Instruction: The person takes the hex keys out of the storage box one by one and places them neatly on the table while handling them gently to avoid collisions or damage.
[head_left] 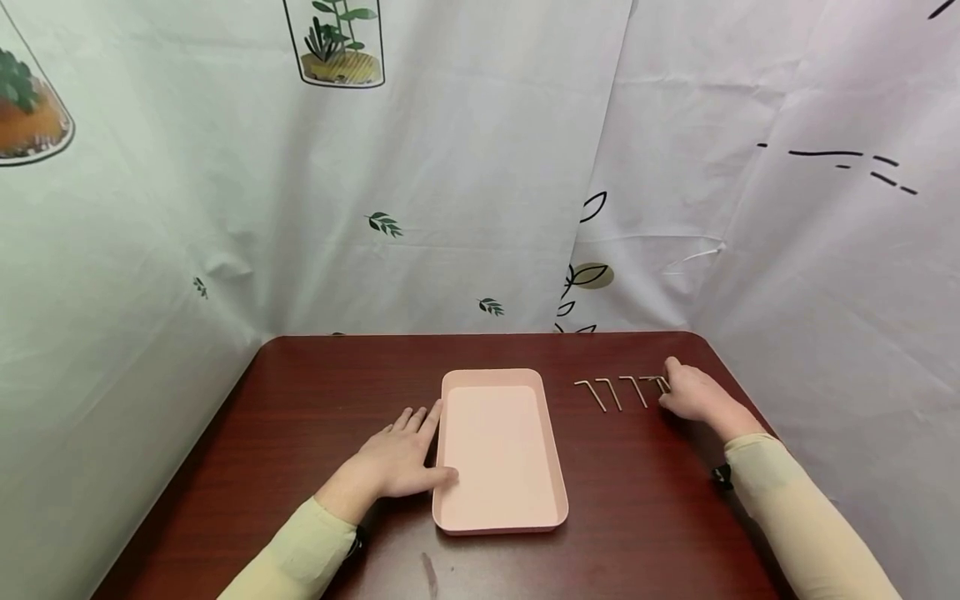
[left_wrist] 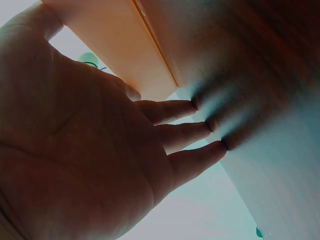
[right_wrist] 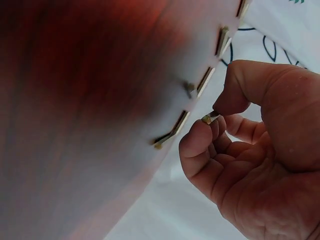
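Observation:
In the head view my left hand [head_left: 397, 458] lies at the left side of a shallow pink tray [head_left: 498, 521]. Its fingers are spread, with the thumb over the tray's rim; the left wrist view shows the fingertips [left_wrist: 216, 148] against the table. At the right, my right hand [head_left: 697, 393] pinches a small metal hex key [right_wrist: 210, 118] between thumb and forefinger, most of it hidden by the hand. Left of that hand, several L-shaped hex keys lie in a row, among them a leftmost one [head_left: 595, 397] and another closer to the hand [head_left: 637, 392].
The dark red-brown table [head_left: 337, 367] has rounded back corners. White printed curtains [head_left: 465, 167] hang close behind it and along both sides. A pale smear [head_left: 429, 573] marks the table's front part.

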